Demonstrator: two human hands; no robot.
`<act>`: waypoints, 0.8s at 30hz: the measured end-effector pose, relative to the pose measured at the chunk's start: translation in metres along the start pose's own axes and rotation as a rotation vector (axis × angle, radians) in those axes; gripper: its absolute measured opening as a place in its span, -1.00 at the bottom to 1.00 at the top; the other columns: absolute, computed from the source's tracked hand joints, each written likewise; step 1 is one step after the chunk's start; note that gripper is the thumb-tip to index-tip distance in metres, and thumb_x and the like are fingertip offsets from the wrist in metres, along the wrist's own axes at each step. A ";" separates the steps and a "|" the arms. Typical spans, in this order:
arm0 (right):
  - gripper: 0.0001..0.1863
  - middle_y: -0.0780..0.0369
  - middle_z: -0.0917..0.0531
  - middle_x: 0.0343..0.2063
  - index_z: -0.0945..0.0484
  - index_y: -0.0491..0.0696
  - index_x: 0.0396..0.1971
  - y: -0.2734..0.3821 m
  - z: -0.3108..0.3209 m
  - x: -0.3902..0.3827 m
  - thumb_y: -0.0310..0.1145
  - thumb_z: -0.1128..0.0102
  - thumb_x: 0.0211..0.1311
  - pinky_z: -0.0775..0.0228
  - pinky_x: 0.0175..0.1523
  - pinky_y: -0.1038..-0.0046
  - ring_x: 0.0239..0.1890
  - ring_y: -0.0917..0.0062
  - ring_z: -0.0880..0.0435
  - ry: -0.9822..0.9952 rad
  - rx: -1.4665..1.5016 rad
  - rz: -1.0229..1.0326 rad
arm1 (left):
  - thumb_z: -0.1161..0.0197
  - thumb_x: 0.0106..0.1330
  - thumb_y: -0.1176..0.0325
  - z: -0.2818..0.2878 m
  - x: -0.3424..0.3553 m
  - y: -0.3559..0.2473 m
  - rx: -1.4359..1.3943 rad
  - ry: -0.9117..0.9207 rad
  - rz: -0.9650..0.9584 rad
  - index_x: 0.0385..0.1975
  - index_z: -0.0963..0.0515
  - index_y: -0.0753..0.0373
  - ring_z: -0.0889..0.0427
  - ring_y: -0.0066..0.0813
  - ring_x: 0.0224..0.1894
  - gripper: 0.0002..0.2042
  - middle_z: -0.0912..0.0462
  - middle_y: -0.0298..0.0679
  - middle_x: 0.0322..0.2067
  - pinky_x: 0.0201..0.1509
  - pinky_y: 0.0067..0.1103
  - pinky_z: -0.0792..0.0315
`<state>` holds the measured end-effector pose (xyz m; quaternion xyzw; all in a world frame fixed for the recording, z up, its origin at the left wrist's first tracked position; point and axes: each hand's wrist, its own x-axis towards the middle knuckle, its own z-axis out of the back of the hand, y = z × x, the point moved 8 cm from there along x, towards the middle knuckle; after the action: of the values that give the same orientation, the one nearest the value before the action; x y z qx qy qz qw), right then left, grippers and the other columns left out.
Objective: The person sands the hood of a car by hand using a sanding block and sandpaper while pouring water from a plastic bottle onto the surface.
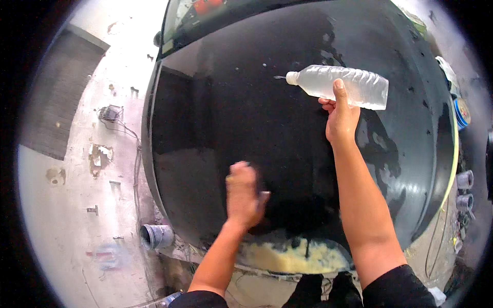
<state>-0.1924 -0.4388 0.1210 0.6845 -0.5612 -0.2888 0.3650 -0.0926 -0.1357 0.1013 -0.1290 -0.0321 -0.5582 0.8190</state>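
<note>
My right hand [340, 113] grips a clear plastic bottle [367, 87] tilted onto its side, thumb on top. From its white cap [292, 78] a thin squirt of liquid comes out to the left. Below the bottle lies a black car hood [287, 128], wet and shiny in patches. Lower and to the left, my left hand [241, 197] is blurred and pressed down on the hood. Its fingers look closed over something small, which the hand and the blur hide.
A yellowish bare patch [292, 256] marks the hood's near edge. On the left are a grey bucket [157, 236] and a cable [136, 169] along the pale wall. To the right stand a blue-rimmed tub [461, 113] and small grey pots [464, 179]. The windshield [205, 23] is at the far end.
</note>
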 end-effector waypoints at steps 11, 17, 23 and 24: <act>-0.44 0.19 -0.61 -0.16 -0.40 -0.10 0.10 0.055 0.164 -0.099 -0.07 -0.29 0.24 -0.46 -0.21 0.42 -0.25 0.46 -0.61 -0.088 -0.062 0.103 | 0.17 0.46 -0.04 -0.007 0.129 0.013 0.206 -0.088 0.189 0.37 -0.01 0.49 0.17 0.02 0.50 -0.29 0.09 0.16 0.43 0.53 -0.19 0.25; -0.40 0.16 -0.58 -0.10 -0.32 -0.16 0.17 0.090 0.234 -0.146 -0.18 -0.29 0.23 -0.53 -0.22 0.36 -0.15 0.39 -0.63 -0.178 -0.082 0.139 | -0.01 0.37 0.03 -0.041 0.029 -0.135 0.083 0.099 -0.162 0.41 0.05 0.40 0.21 0.06 0.50 -0.25 0.11 0.08 0.45 0.53 -0.17 0.28; -0.26 0.20 -0.50 0.03 -0.20 -0.03 0.27 0.114 0.299 -0.186 -0.12 -0.34 0.17 -0.47 -0.20 0.29 -0.05 0.36 -0.58 -0.146 -0.175 0.151 | -0.04 0.37 0.02 -0.019 -0.088 -0.044 0.073 -0.042 0.056 0.43 0.11 0.33 0.22 0.08 0.51 -0.22 0.19 0.12 0.46 0.50 -0.10 0.23; -0.26 0.19 -0.50 0.03 -0.20 -0.04 0.27 0.116 0.307 -0.191 -0.12 -0.34 0.17 -0.47 -0.20 0.30 -0.06 0.36 -0.58 -0.168 -0.187 0.167 | -0.02 0.39 0.02 -0.015 -0.083 -0.018 0.107 -0.097 0.152 0.43 0.09 0.36 0.22 0.08 0.51 -0.23 0.18 0.14 0.45 0.50 -0.10 0.22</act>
<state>-0.5429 -0.3180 0.0394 0.5716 -0.6154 -0.3649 0.4017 -0.1416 -0.0709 0.0734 -0.1140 -0.0917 -0.4852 0.8621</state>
